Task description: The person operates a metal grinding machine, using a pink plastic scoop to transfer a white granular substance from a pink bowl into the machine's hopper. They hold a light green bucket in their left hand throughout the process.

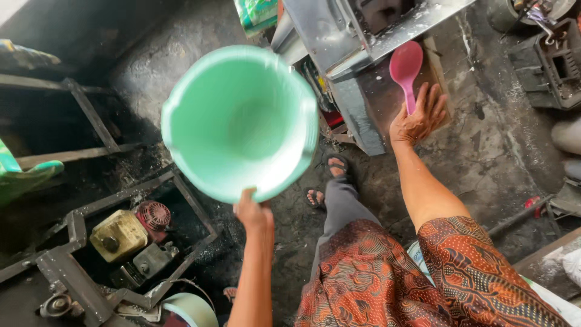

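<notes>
My left hand (253, 213) grips the near rim of an empty mint-green plastic bucket (239, 121), held up in front of me with its mouth facing the camera. My right hand (419, 118) reaches out to a pink plastic scoop (406, 69) lying on a metal machine's ledge (387, 97); the fingers lie over the scoop's handle and spread apart, and the scoop rests flat. My sandalled feet (327, 178) stand on the dark floor below.
A grey sheet-metal machine (339, 36) stands ahead. At lower left a small engine with a yellowish tank (119, 235) sits in a steel frame (66, 266). Dark metal parts (548, 63) lie at upper right, and a pale round rim (190, 309) sits below.
</notes>
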